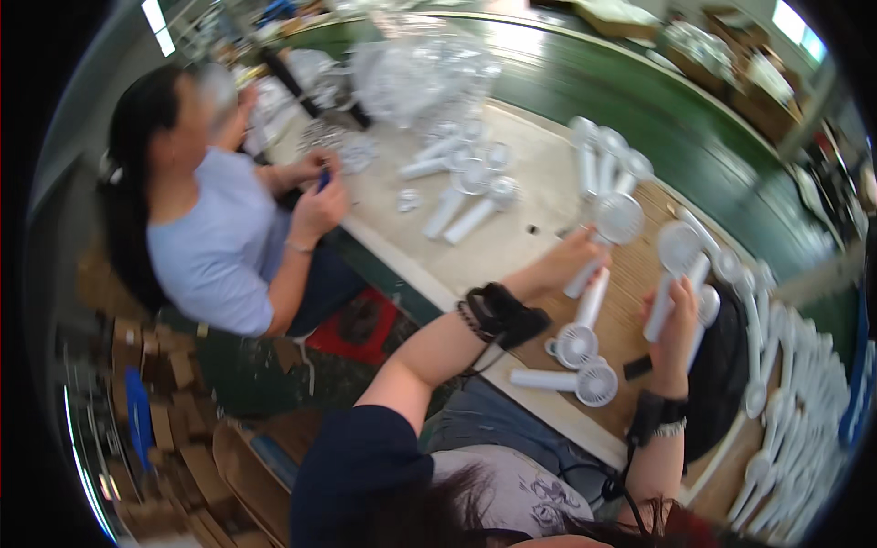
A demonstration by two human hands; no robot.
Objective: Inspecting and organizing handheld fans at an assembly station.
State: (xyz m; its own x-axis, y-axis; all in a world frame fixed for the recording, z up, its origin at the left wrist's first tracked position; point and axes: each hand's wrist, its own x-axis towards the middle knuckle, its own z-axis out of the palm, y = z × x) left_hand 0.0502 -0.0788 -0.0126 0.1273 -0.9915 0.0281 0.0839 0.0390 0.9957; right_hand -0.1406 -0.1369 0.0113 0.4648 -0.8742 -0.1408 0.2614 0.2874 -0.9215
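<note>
My left hand [578, 254] is closed around the handle of a white handheld fan [618, 219], its round head pointing away from me. My right hand [674, 324] grips a second white handheld fan [679, 247] by the handle, also head up. Just below my left hand, two more white fans, one with its grille up [577, 346] and another lying sideways [596, 384], rest near the table's front edge. Brown cardboard [630, 310] covers the tabletop under both hands. A small dark flat piece [638, 367] lies by my right wrist.
Several white fans [470, 187] lie mid-table, others [607, 151] beyond my left hand. Rows of fans [790, 411] fill the right side, past a black bag-like object [717, 384]. At left, a co-worker [219, 219] holds a small blue object [324, 179]. A green surface [585, 68] runs behind.
</note>
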